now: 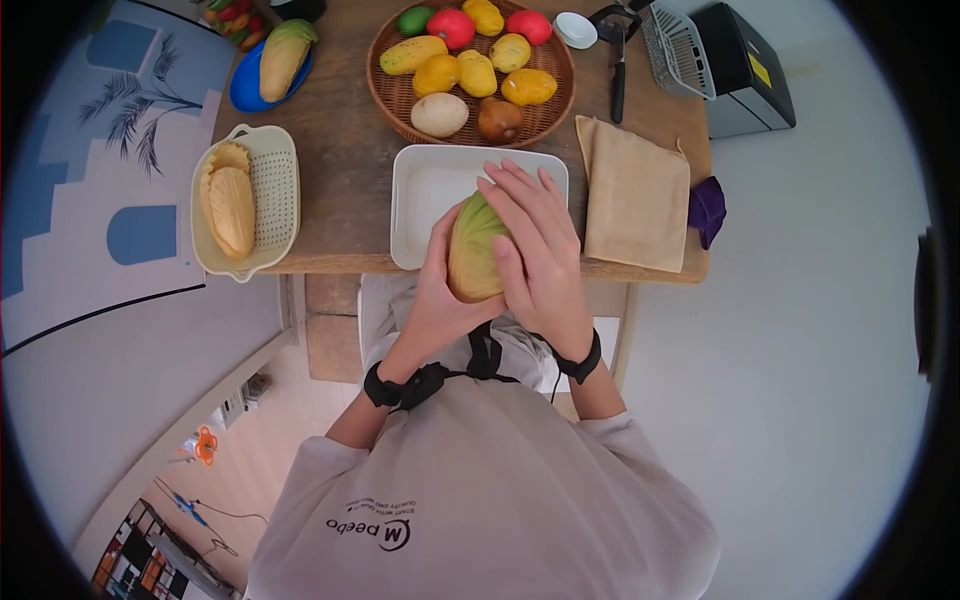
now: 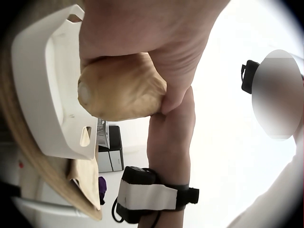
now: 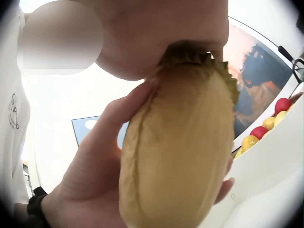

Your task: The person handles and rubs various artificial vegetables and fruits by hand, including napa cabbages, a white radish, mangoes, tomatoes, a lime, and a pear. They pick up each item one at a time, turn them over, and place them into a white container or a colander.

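A Chinese cabbage (image 1: 474, 250), green at the leafy end and pale yellow toward the base, is held up over the near edge of a white tray (image 1: 402, 205). My left hand (image 1: 432, 305) grips its side, with the thumb on one side and fingertips on the other in the right wrist view. Across the cabbage's leafy end lies my right hand (image 1: 545, 265), its fingers extended and its thumb against the leaves. The cabbage's blunt base (image 2: 85, 92) shows in the left wrist view; the right palm hides part of its top.
A wicker basket (image 1: 384, 112) of fruits and vegetables stands behind the tray. At left are a cream colander (image 1: 283, 230) holding pale yellow pieces and a blue plate (image 1: 240, 97) bearing another cabbage. Right of the tray lie a beige cloth (image 1: 635, 195) and a black-handled tool (image 1: 618, 90).
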Demonstrator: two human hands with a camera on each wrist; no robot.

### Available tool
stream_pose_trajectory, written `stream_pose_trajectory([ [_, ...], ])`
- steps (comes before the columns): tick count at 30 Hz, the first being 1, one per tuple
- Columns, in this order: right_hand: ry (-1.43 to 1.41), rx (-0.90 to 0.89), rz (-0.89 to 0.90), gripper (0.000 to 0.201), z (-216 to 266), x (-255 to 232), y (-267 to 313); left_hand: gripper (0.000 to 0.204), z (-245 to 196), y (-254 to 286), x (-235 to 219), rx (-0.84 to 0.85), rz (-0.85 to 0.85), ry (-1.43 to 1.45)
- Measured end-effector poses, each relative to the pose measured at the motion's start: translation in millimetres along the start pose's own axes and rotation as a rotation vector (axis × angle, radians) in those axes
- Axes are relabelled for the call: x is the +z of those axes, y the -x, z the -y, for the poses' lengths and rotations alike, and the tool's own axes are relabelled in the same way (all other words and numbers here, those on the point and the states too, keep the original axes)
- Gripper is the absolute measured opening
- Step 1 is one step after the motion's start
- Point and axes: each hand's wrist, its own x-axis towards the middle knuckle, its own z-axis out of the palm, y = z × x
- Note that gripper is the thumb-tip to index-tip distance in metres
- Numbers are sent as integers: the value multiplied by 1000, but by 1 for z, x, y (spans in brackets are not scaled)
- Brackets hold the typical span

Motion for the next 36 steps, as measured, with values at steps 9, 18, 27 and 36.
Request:
stream_pose_trajectory([
  [9, 33, -67, 66, 32, -1, 0, -1, 103, 6, 4, -8, -85, 30, 102],
  [18, -158, 50, -3, 37, -5, 11, 3, 99, -6, 7, -8, -321, 17, 358],
  [27, 14, -7, -32, 39, -16, 8, 6, 106, 4, 4, -7, -27, -79, 33],
  [36, -671, 307, -31, 35, -29, 8, 4, 105, -10, -1, -14, 178, -61, -343],
])
